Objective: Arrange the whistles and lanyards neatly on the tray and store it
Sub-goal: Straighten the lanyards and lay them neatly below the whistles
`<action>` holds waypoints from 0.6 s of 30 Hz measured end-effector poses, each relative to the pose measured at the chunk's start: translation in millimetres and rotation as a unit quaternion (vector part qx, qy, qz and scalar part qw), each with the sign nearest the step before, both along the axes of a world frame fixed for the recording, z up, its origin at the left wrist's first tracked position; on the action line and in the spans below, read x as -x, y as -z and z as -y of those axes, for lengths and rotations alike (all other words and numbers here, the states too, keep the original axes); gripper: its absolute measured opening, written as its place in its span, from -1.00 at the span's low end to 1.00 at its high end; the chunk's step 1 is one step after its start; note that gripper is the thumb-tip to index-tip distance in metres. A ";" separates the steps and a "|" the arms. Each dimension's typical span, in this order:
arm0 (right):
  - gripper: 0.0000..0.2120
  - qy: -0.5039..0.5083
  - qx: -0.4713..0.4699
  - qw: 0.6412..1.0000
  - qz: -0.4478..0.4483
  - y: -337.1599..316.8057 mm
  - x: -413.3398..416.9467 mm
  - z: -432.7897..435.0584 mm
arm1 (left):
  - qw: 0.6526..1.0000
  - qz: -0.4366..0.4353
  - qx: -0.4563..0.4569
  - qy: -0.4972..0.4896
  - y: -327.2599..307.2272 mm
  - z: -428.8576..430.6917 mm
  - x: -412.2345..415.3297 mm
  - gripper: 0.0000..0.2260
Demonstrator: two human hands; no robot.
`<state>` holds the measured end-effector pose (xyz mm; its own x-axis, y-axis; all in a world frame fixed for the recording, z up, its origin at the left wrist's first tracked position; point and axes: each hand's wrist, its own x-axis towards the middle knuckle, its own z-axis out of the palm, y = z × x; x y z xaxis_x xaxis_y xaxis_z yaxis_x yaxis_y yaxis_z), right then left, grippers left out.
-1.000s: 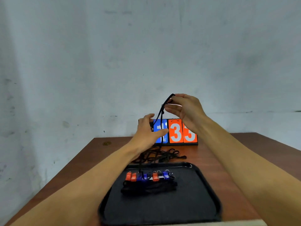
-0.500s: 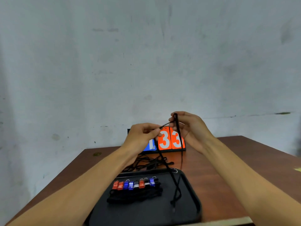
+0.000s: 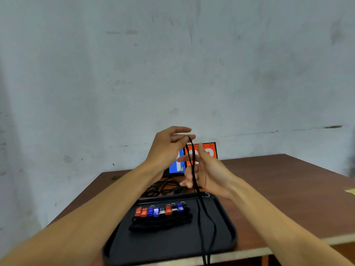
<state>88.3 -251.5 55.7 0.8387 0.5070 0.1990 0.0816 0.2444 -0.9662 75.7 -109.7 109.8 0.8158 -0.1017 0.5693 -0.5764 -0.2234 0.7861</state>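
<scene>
Left hand [image 3: 169, 148] pinches top of long black cord lanyard [image 3: 193, 169] — loop hangs over black plastic tray [image 3: 230, 229] on brown wooden desk [image 3: 288, 189]. Right hand [image 3: 206, 174] released, fingers spread — cord crosses it. Red and blue plastic whistles [image 3: 161, 210] rowed in tray.

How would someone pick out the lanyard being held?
On the brown table sits a black tray. Over its right half one lanyard hangs from the left hand. Unlike the bundled cords by the whistles, it dangles in a long loose loop.

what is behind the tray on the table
A loose tangle of black lanyards, then a blue and orange scoreboard. The left hand and right hand cover most of its digits.
</scene>
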 end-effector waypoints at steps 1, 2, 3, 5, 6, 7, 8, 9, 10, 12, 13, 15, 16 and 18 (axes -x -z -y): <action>-0.39 -0.002 0.004 1.000 0.005 2.2 1.5 -1.2 | 0.996 -0.038 0.069 0.033 -0.5 -1.4 1.9 -0.80; -0.41 -0.002 0.009 1.000 0.009 4.9 2.7 -1.6 | 0.983 -0.078 0.147 0.078 -1.9 -3.1 4.0 -0.80; -0.43 -0.002 0.016 1.000 0.013 7.5 4.0 -1.3 | 0.961 -0.110 0.223 0.122 -3.5 -5.8 6.1 -0.79; -0.47 -0.005 0.026 1.000 0.016 14.1 4.2 1.8 | 0.917 -0.150 0.327 0.169 -4.8 -10.9 7.5 -0.77; -0.49 -0.004 0.029 0.999 0.015 17.5 3.9 4.1 | 0.907 -0.160 0.351 0.166 -4.6 -12.8 7.6 -0.77; -0.51 0.002 0.031 0.999 0.012 20.9 3.7 6.5 | 0.907 -0.163 0.360 0.146 -3.8 -14.3 7.1 -0.76; -0.52 0.011 0.038 0.999 0.010 24.8 2.9 9.3 | 0.915 -0.160 0.355 0.110 -2.4 -15.2 6.2 -0.76; -0.53 0.025 0.051 0.998 0.009 28.8 2.0 12.6 | 0.928 -0.149 0.335 0.061 -0.1 -16.8 4.0 -0.74; -0.53 0.040 0.072 0.997 0.010 33.2 0.8 16.1 | 0.945 -0.130 0.300 0.001 2.9 -19.4 1.1 -0.72; -0.56 0.067 0.125 0.990 0.015 41.4 -1.2 23.2 | 0.973 -0.062 0.177 -0.135 10.1 -29.2 -6.0 -0.67; -0.58 0.080 0.153 0.985 0.017 45.3 -2.0 26.8 | 0.976 -0.018 0.107 -0.191 14.0 -36.2 -10.1 -0.66; -0.62 0.102 0.205 0.973 0.022 52.5 -2.7 33.5 | 0.965 0.050 -0.009 -0.258 19.4 -51.3 -16.0 -0.66; -0.63 0.110 0.229 0.967 0.027 55.7 -2.4 36.4 | 0.955 0.074 -0.058 -0.282 21.4 -59.0 -19.0 -0.66; -0.65 0.119 0.277 0.952 0.045 61.0 -1.1 40.7 | 0.931 0.098 -0.140 -0.323 24.7 -71.3 -23.1 -0.68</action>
